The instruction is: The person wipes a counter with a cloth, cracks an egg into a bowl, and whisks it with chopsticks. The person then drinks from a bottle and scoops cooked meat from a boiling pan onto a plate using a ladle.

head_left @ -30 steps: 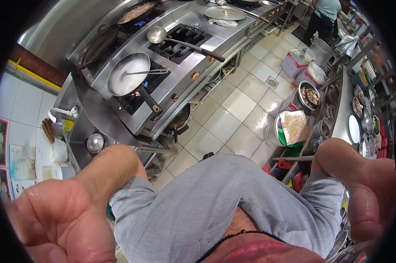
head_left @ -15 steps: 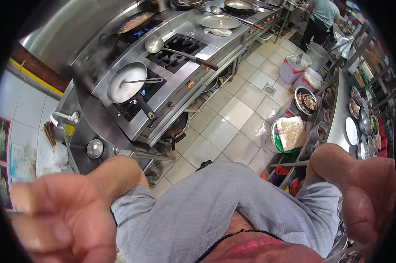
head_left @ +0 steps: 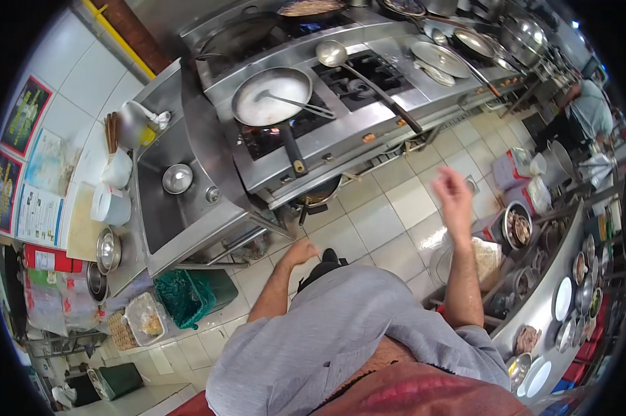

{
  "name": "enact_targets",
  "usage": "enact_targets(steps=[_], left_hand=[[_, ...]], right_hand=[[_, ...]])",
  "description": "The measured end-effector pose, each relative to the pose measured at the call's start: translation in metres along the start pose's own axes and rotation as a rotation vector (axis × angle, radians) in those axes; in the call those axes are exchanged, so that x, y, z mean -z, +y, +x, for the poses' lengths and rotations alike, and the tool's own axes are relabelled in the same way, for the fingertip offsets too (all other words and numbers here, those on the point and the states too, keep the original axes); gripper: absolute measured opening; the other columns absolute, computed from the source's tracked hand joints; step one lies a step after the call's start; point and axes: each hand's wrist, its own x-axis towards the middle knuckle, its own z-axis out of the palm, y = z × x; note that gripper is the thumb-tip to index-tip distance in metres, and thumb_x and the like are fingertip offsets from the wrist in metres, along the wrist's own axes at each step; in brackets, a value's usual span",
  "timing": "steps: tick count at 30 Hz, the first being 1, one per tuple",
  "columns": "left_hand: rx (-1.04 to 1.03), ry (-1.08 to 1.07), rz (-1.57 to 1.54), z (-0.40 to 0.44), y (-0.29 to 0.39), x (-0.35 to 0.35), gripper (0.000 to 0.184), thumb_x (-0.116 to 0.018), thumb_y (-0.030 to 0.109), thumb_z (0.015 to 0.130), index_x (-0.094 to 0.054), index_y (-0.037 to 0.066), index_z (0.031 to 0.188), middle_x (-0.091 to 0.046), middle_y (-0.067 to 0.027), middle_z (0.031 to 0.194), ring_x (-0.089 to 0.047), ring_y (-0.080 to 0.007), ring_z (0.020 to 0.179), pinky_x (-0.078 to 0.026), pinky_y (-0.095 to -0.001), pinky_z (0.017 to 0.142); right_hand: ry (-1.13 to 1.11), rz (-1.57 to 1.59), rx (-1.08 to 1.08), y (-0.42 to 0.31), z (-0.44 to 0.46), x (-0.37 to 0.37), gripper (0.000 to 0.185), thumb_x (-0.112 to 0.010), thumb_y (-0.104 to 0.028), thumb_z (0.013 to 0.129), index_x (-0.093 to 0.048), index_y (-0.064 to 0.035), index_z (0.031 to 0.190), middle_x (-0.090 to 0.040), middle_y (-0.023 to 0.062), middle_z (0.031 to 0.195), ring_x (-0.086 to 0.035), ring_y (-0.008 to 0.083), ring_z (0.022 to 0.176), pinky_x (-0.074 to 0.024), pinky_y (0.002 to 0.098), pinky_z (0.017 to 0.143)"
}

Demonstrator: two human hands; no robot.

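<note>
Low beside my body, below the stove's front edge, hangs my left hand (head_left: 300, 252), its fingers curled loosely and partly hidden; whether it is open or closed I cannot tell. My right hand (head_left: 453, 193) is raised over the tiled floor, fingers slightly bent and apart, holding nothing. Ahead, a frying pan (head_left: 268, 111) with white liquid sits on a burner, a slotted utensil (head_left: 295, 102) resting in it. A long-handled ladle (head_left: 331, 53) lies across the neighbouring burner. Neither hand touches these.
A steel sink (head_left: 162, 218) with a small bowl (head_left: 178, 179) is at the left, a green-lined bin (head_left: 188, 295) below it. Containers and a counter (head_left: 517, 322) with plates stand at the right. Another person (head_left: 590, 111) is at the far right.
Both hands have dropped from close to the camera to farther away and inward. The view has turned, showing more of the sink and left side. Pan and ladle remain on the stove.
</note>
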Motion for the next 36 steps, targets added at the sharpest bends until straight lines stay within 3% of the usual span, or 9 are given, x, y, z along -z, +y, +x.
enact_targets(steps=[5,11,15,21,23,25,31,33,36], left_hand=[[0.777,0.095,0.012,-0.043,-0.189,-0.034,0.038,-0.06,0.038,0.075,-0.066,0.001,0.08,-0.065,-0.0178,0.079,-0.062,-0.0294,0.076,-0.048,-0.0367,0.071],[0.633,0.48,-0.379,-0.049,-0.191,0.018,0.039,-0.063,0.037,0.073,-0.066,0.001,0.083,-0.066,-0.0133,0.078,-0.063,-0.0235,0.076,-0.048,-0.0331,0.071],[0.519,0.685,-0.58,-0.034,-0.174,0.036,0.032,-0.064,0.031,0.074,-0.066,0.003,0.089,-0.067,-0.011,0.08,-0.063,-0.0197,0.075,-0.048,-0.0304,0.068],[0.608,0.64,-0.545,-0.02,-0.18,-0.013,0.026,-0.061,0.03,0.077,-0.066,0.005,0.084,-0.066,-0.0103,0.082,-0.062,-0.0228,0.074,-0.048,-0.034,0.066],[0.395,0.519,-0.209,-0.033,-0.171,-0.026,0.03,-0.056,0.034,0.077,-0.067,0.006,0.083,-0.065,-0.0112,0.085,-0.061,-0.0275,0.08,-0.048,-0.0386,0.072],[0.56,0.446,-0.012,-0.036,-0.168,-0.039,0.034,-0.053,0.037,0.077,-0.067,0.007,0.083,-0.065,-0.0125,0.089,-0.059,-0.0308,0.087,-0.047,-0.0408,0.078],[0.79,0.836,-0.422,-0.039,-0.119,-0.077,0.037,-0.052,0.04,0.079,-0.067,0.006,0.082,-0.064,-0.0146,0.09,-0.059,-0.0321,0.086,-0.046,-0.0417,0.076],[0.752,0.781,-0.311,-0.034,-0.127,-0.102,0.037,-0.053,0.041,0.079,-0.067,0.007,0.081,-0.064,-0.0142,0.09,-0.059,-0.0319,0.086,-0.046,-0.0419,0.076],[0.481,0.576,0.074,-0.017,-0.154,-0.118,0.035,-0.049,0.037,0.083,-0.066,0.009,0.073,-0.064,-0.0128,0.08,-0.06,-0.032,0.08,-0.046,-0.0436,0.072]], right_hand=[[-0.342,-0.257,0.142,0.015,0.048,-0.118,0.041,-0.068,-0.011,0.074,-0.053,-0.0033,0.112,-0.049,0.0126,0.096,-0.051,0.0236,0.084,-0.0446,0.0333,0.073],[-0.305,-0.668,0.46,0.039,0.139,-0.229,0.06,-0.068,-0.013,0.073,-0.04,-0.0129,0.126,-0.043,0.0196,0.115,-0.044,0.0362,0.107,-0.0409,0.0457,0.084],[-0.373,-0.831,0.332,0.048,0.183,-0.274,0.064,-0.063,-0.014,0.075,-0.031,-0.0172,0.13,-0.042,0.0232,0.117,-0.045,0.0391,0.109,-0.0415,0.05,0.085],[-0.511,-0.821,0.308,0.087,0.227,-0.306,0.05,-0.052,-0.011,0.08,-0.036,-0.0145,0.127,-0.056,0.0227,0.1,-0.057,0.0398,0.091,-0.0469,0.0486,0.075],[-0.492,-0.681,0.467,0.095,0.234,-0.309,0.04,-0.046,-0.014,0.084,-0.043,-0.0162,0.124,-0.061,0.0196,0.093,-0.06,0.0382,0.083,-0.0459,0.0484,0.07],[-0.485,-0.727,0.416,0.076,0.232,-0.3,0.039,-0.045,-0.015,0.086,-0.044,-0.018,0.125,-0.06,0.0195,0.1,-0.059,0.039,0.087,-0.0448,0.0463,0.072],[-0.524,-0.746,0.381,0.064,0.242,-0.272,0.039,-0.051,-0.017,0.086,-0.046,-0.0125,0.124,-0.056,0.0178,0.113,-0.055,0.0356,0.1,-0.0436,0.0429,0.08],[-0.443,-0.546,0.691,0.114,0.264,-0.279,0.037,-0.052,-0.015,0.085,-0.048,-0.0071,0.121,-0.057,0.0184,0.112,-0.055,0.0355,0.101,-0.0432,0.0412,0.083],[-0.491,-0.495,0.528,0.116,0.258,-0.28,0.035,-0.05,-0.02,0.086,-0.05,-0.0089,0.119,-0.06,0.0181,0.1,-0.059,0.0343,0.088,-0.047,0.0428,0.075]])
